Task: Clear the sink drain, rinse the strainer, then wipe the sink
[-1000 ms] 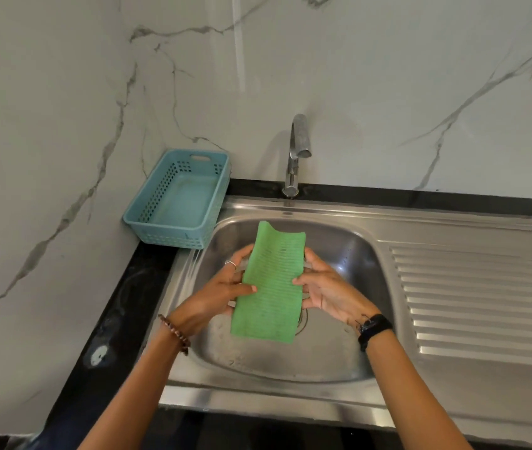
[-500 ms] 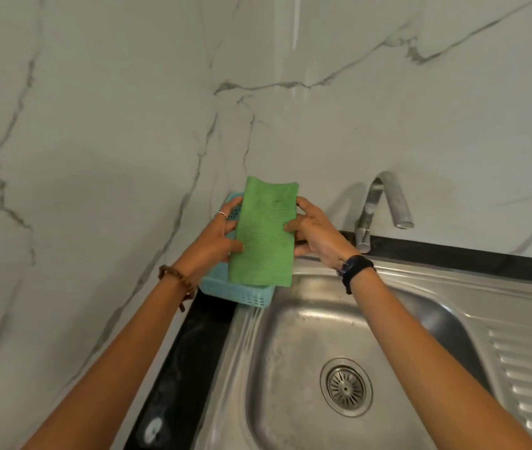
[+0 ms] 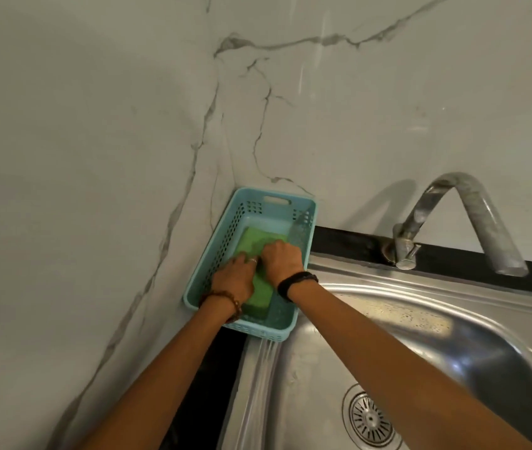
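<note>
A folded green cloth lies flat on the floor of a light-blue plastic basket in the corner left of the sink. My left hand and my right hand both rest on top of the cloth inside the basket, fingers curled down on it. The steel sink is at lower right, with the metal strainer seated in the drain. My right forearm crosses over the basin.
A curved steel tap stands behind the sink, with no water running. Marble walls meet in the corner behind the basket. A strip of black counter runs between the left wall and the sink.
Both hands carried the green cloth from over the sink basin up and left, then lowered it into the blue basket, where it now lies flat.
</note>
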`<act>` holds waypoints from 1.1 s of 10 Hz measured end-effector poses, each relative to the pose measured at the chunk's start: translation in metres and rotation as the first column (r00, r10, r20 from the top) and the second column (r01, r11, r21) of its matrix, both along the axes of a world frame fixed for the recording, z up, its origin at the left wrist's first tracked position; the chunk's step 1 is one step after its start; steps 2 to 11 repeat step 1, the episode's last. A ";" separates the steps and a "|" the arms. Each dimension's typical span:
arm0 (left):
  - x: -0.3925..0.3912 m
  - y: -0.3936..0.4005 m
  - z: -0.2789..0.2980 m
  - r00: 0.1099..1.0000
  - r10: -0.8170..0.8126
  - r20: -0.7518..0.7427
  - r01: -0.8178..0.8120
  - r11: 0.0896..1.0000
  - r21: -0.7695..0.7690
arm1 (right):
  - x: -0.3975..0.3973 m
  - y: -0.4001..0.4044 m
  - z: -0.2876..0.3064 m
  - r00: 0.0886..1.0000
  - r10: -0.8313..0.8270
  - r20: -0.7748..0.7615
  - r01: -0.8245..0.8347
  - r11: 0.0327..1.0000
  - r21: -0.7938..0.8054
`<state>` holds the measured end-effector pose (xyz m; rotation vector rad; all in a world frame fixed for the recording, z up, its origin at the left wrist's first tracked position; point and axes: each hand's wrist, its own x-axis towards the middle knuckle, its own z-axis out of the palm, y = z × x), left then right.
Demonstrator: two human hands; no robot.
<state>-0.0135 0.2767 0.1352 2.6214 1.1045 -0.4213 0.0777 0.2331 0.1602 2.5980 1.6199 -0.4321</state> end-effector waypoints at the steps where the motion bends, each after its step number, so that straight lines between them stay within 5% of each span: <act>1: 0.005 -0.006 0.013 0.994 0.058 0.097 -0.060 0.998 0.017 | -0.004 0.000 0.011 1.000 0.016 0.013 -0.017 0.997 0.075; 11: 0.005 -0.006 0.013 0.994 0.058 0.097 -0.060 0.998 0.017 | -0.004 0.000 0.011 1.000 0.016 0.013 -0.017 0.997 0.075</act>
